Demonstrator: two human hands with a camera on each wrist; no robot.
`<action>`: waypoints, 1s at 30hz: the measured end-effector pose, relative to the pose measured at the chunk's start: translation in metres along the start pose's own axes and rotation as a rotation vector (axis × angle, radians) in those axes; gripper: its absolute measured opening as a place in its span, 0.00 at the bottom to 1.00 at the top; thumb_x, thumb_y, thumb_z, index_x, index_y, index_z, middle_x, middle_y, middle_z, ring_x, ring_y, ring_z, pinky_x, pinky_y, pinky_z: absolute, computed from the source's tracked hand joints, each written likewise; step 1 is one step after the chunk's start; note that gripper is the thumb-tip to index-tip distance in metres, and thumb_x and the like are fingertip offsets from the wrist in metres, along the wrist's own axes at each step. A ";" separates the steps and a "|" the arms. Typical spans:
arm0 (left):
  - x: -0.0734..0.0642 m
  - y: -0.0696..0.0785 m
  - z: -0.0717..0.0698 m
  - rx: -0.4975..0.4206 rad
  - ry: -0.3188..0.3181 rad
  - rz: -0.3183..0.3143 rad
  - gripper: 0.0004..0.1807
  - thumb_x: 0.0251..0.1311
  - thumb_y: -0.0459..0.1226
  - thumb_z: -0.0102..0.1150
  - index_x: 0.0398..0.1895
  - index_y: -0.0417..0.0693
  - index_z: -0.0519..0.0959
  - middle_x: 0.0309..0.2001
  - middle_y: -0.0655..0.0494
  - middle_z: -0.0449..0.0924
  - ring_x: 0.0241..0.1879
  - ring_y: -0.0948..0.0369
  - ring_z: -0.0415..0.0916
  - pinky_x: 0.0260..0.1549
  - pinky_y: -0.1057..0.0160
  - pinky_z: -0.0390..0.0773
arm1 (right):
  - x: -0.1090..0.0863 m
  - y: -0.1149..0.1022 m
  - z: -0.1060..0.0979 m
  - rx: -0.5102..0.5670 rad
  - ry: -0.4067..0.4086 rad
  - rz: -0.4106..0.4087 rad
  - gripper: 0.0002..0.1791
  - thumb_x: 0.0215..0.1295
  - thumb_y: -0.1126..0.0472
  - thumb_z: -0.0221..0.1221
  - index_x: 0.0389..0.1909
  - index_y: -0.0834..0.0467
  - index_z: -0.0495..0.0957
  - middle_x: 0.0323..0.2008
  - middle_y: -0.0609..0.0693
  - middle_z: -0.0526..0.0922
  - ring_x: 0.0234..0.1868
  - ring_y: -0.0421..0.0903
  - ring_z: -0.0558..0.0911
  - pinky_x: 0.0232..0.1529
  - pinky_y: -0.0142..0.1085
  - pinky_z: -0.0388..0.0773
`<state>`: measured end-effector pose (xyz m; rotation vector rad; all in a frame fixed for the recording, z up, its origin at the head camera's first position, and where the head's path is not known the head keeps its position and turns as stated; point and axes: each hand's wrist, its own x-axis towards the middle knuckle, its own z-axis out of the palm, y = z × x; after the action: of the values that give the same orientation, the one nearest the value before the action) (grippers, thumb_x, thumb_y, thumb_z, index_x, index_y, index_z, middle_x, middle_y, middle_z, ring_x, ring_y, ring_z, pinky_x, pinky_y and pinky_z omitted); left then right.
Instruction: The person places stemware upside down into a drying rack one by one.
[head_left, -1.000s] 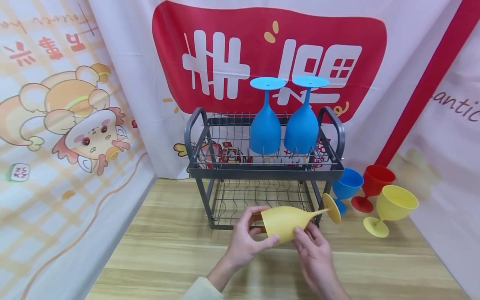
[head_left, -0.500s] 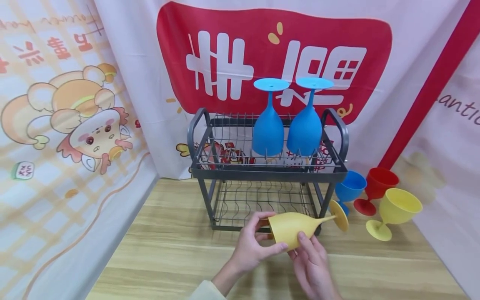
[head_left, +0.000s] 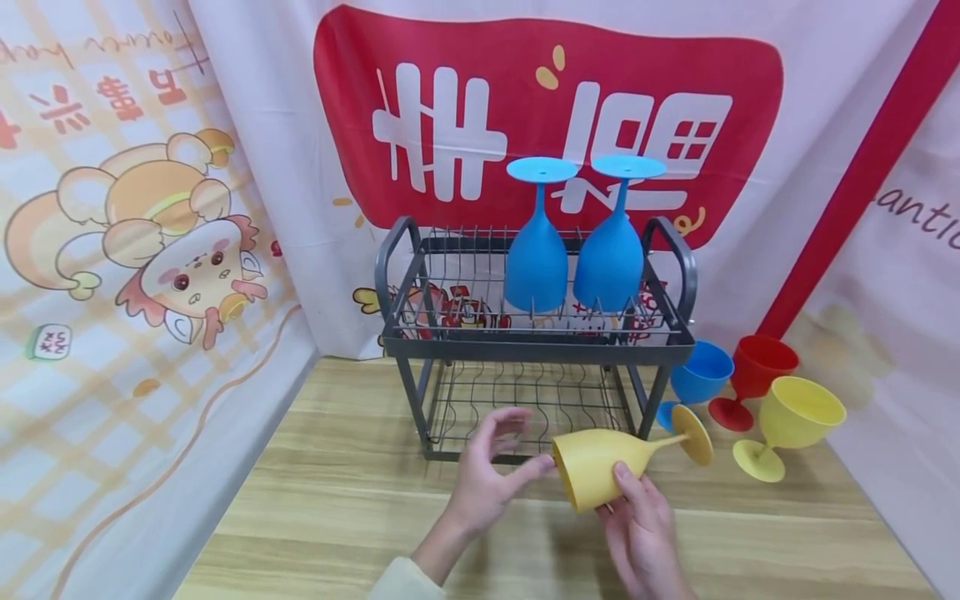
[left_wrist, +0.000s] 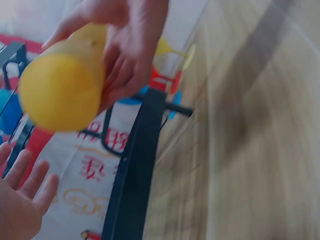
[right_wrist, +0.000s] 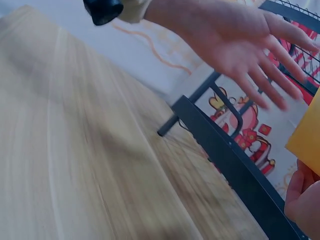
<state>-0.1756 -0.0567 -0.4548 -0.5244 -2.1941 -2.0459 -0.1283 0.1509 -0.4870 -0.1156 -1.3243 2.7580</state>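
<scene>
A yellow goblet (head_left: pixel 603 467) lies nearly sideways in the air in front of the rack, its mouth to the left and its foot to the right. My right hand (head_left: pixel 641 521) holds it by the bowl, thumb on the near side. Just left of the rim, my left hand (head_left: pixel 487 475) is apart from the goblet with fingers spread, as the right wrist view shows of this left hand (right_wrist: pixel 240 55) too. In the left wrist view the goblet's mouth (left_wrist: pixel 60 92) faces the camera.
A dark two-tier dish rack (head_left: pixel 536 350) stands behind the hands. Two blue goblets, one on the left (head_left: pixel 536 262) and one on the right (head_left: pixel 611 262), sit upside down on its upper tier. Upright at right are a blue goblet (head_left: pixel 701 372), a red goblet (head_left: pixel 763 365) and another yellow goblet (head_left: pixel 798 412).
My left hand has let go of the goblet's rim and drawn back left, its fingers opening. The right hand has moved the goblet slightly right.
</scene>
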 end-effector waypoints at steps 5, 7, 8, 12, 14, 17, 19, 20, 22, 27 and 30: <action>0.006 0.000 -0.027 -0.012 0.258 0.105 0.24 0.65 0.33 0.68 0.62 0.40 0.75 0.59 0.50 0.81 0.55 0.58 0.80 0.56 0.62 0.81 | 0.003 -0.012 -0.012 -0.019 0.045 0.010 0.11 0.83 0.61 0.51 0.56 0.49 0.80 0.52 0.41 0.88 0.54 0.37 0.85 0.57 0.33 0.85; 0.008 0.001 -0.039 -0.019 0.386 0.131 0.19 0.67 0.31 0.65 0.59 0.36 0.75 0.53 0.50 0.82 0.49 0.60 0.80 0.50 0.66 0.80 | 0.004 -0.016 -0.017 -0.028 0.051 0.011 0.11 0.83 0.61 0.52 0.56 0.48 0.80 0.52 0.40 0.88 0.55 0.37 0.85 0.57 0.33 0.85; 0.009 0.003 -0.045 -0.025 0.447 0.138 0.17 0.68 0.30 0.63 0.57 0.35 0.75 0.50 0.50 0.81 0.47 0.60 0.79 0.48 0.67 0.79 | 0.004 -0.019 -0.019 -0.039 0.048 0.004 0.11 0.83 0.62 0.51 0.56 0.48 0.80 0.53 0.40 0.88 0.55 0.37 0.85 0.57 0.32 0.85; 0.017 0.015 -0.068 -0.024 0.671 0.166 0.10 0.73 0.32 0.57 0.53 0.36 0.75 0.45 0.58 0.78 0.45 0.63 0.75 0.48 0.70 0.76 | 0.004 -0.028 -0.029 -0.067 0.002 -0.059 0.14 0.83 0.65 0.49 0.57 0.49 0.80 0.54 0.41 0.87 0.55 0.37 0.85 0.57 0.32 0.84; 0.022 0.023 -0.079 -0.019 0.742 0.195 0.12 0.75 0.35 0.55 0.55 0.37 0.75 0.47 0.59 0.78 0.48 0.63 0.74 0.51 0.70 0.75 | 0.005 -0.034 -0.033 -0.072 -0.029 -0.103 0.16 0.83 0.67 0.48 0.58 0.51 0.80 0.54 0.43 0.87 0.55 0.38 0.86 0.57 0.32 0.84; 0.029 0.037 -0.094 -0.010 0.770 0.240 0.17 0.75 0.38 0.54 0.61 0.39 0.73 0.56 0.55 0.77 0.55 0.60 0.73 0.58 0.67 0.73 | 0.007 -0.046 -0.035 -0.079 -0.037 -0.147 0.17 0.82 0.69 0.48 0.60 0.53 0.80 0.54 0.44 0.87 0.54 0.38 0.86 0.58 0.32 0.84; 0.034 0.045 -0.102 -0.005 0.735 0.252 0.21 0.75 0.39 0.54 0.67 0.42 0.72 0.62 0.50 0.76 0.61 0.58 0.72 0.62 0.65 0.72 | 0.009 -0.057 -0.036 -0.107 -0.016 -0.156 0.17 0.82 0.68 0.49 0.61 0.51 0.79 0.55 0.43 0.86 0.55 0.37 0.85 0.58 0.30 0.84; 0.036 0.049 -0.106 -0.005 0.704 0.251 0.23 0.75 0.39 0.55 0.69 0.44 0.71 0.66 0.48 0.75 0.64 0.57 0.71 0.63 0.64 0.71 | 0.010 -0.063 -0.036 -0.117 -0.001 -0.160 0.17 0.82 0.68 0.50 0.62 0.51 0.79 0.56 0.43 0.85 0.55 0.37 0.85 0.58 0.30 0.84; 0.041 0.057 -0.111 -0.001 0.624 0.229 0.26 0.75 0.41 0.56 0.74 0.50 0.69 0.71 0.49 0.73 0.69 0.58 0.70 0.67 0.64 0.70 | 0.012 -0.075 -0.035 -0.122 0.016 -0.182 0.18 0.81 0.69 0.50 0.63 0.51 0.78 0.57 0.43 0.84 0.56 0.37 0.84 0.58 0.29 0.84; 0.052 0.070 -0.118 0.012 0.454 0.166 0.31 0.75 0.44 0.60 0.79 0.58 0.66 0.74 0.57 0.73 0.72 0.60 0.70 0.70 0.65 0.74 | 0.013 -0.104 -0.033 -0.089 -0.005 -0.289 0.20 0.80 0.73 0.49 0.66 0.57 0.76 0.60 0.47 0.82 0.57 0.39 0.84 0.59 0.29 0.84; 0.057 0.074 -0.119 0.004 0.431 0.156 0.32 0.74 0.45 0.62 0.79 0.59 0.66 0.72 0.57 0.73 0.72 0.56 0.72 0.71 0.58 0.75 | 0.013 -0.120 -0.027 -0.096 -0.025 -0.334 0.20 0.80 0.73 0.49 0.67 0.59 0.75 0.61 0.49 0.81 0.57 0.41 0.83 0.60 0.30 0.84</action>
<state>-0.2254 -0.1604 -0.3565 -0.2162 -1.8449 -1.8628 -0.1334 0.2479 -0.4103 0.1246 -1.3415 2.4268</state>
